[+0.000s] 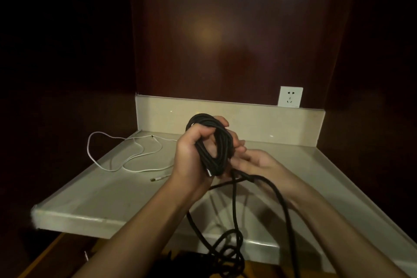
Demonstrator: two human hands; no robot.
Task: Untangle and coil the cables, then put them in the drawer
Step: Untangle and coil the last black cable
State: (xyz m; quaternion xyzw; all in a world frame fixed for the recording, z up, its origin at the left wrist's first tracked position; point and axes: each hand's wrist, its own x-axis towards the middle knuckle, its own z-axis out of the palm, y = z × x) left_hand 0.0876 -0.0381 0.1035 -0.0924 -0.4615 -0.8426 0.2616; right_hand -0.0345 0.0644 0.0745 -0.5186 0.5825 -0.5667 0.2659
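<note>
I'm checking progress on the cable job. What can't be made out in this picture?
- Drawer: not seen anywhere in the head view.
- Black cable: its loose end drops past the counter edge into darkness at the bottom.
- Right hand: its fingers sit behind the coil, grip unclear.
- White cable: plug type too small.
</note>
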